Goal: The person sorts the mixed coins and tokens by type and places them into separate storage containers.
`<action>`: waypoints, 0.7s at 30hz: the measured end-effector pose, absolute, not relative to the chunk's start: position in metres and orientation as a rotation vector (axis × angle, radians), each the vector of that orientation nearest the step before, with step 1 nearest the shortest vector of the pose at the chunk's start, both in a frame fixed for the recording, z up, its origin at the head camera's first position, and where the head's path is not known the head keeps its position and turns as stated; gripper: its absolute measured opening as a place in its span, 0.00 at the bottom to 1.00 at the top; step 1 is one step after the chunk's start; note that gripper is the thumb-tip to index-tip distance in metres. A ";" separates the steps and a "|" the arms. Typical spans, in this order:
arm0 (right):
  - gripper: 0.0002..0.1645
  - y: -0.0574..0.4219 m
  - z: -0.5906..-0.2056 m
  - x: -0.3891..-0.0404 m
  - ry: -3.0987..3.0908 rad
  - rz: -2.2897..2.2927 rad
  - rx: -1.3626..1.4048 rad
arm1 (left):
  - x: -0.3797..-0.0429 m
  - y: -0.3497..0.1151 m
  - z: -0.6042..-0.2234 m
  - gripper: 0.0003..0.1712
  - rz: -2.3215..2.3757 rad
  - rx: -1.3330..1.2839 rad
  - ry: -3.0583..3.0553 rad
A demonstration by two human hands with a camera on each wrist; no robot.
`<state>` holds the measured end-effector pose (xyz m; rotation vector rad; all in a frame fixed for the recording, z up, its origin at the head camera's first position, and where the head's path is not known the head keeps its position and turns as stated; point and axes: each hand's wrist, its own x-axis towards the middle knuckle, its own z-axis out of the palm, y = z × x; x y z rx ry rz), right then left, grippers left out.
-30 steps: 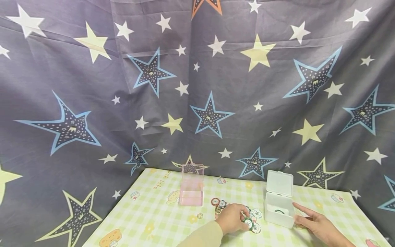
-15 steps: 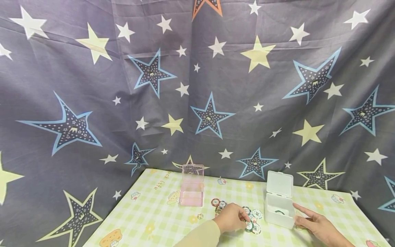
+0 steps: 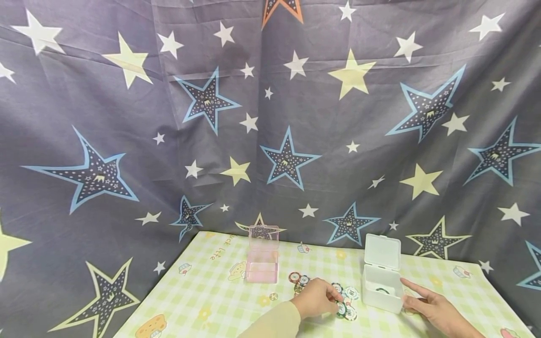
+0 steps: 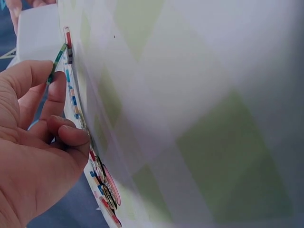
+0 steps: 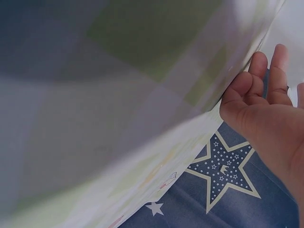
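A green-and-white poker chip (image 4: 56,64) is pinched between the thumb and fingers of my left hand (image 3: 316,298), tilted on edge in the left wrist view. In the head view this hand is low over the table, at the left edge of a cluster of white and green chips (image 3: 351,294). To its right stands a white box (image 3: 382,301) with its lid raised and a green-edged chip (image 3: 382,290) inside. My right hand (image 3: 435,307) rests its extended fingers against the box's right side. Their tips meet the white wall in the right wrist view too.
A transparent pink box (image 3: 262,275) with a raised lid stands at the back left. A red chip (image 3: 294,277), a dark chip (image 3: 305,280) and gold pieces lie beyond my left hand. One gold coin (image 3: 273,296) sits apart. Behind the table hangs a star-patterned curtain (image 3: 236,141).
My left hand has shifted slightly left over the last second, its fingertips now at the left edge of the green chip. The right hand and both boxes have stayed put.
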<state>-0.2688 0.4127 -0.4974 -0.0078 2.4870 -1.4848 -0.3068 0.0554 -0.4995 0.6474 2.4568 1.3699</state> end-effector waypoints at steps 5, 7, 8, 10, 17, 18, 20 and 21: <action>0.46 0.412 -0.497 -0.269 2.499 -1.482 0.021 | -0.307 0.056 -0.499 0.09 1.384 0.629 2.433; 0.46 0.411 -0.497 -0.269 2.507 -1.478 0.040 | -0.308 0.057 -0.499 0.10 1.389 0.631 2.435; 0.46 0.411 -0.497 -0.269 2.511 -1.477 0.034 | -0.309 0.058 -0.500 0.10 1.394 0.631 2.434; 0.46 0.411 -0.497 -0.268 2.511 -1.478 0.033 | -0.310 0.059 -0.501 0.10 1.410 0.632 2.429; 0.46 0.412 -0.498 -0.269 2.509 -1.484 -0.010 | -0.312 0.062 -0.501 0.11 1.499 0.604 2.386; 0.45 0.412 -0.498 -0.268 2.506 -1.488 -0.015 | -0.313 0.063 -0.501 0.11 1.509 0.595 2.381; 0.45 0.413 -0.498 -0.268 2.499 -1.498 -0.025 | -0.313 0.063 -0.501 0.11 1.524 0.583 2.373; 0.45 0.414 -0.498 -0.269 2.495 -1.500 -0.026 | -0.313 0.063 -0.501 0.11 1.533 0.579 2.367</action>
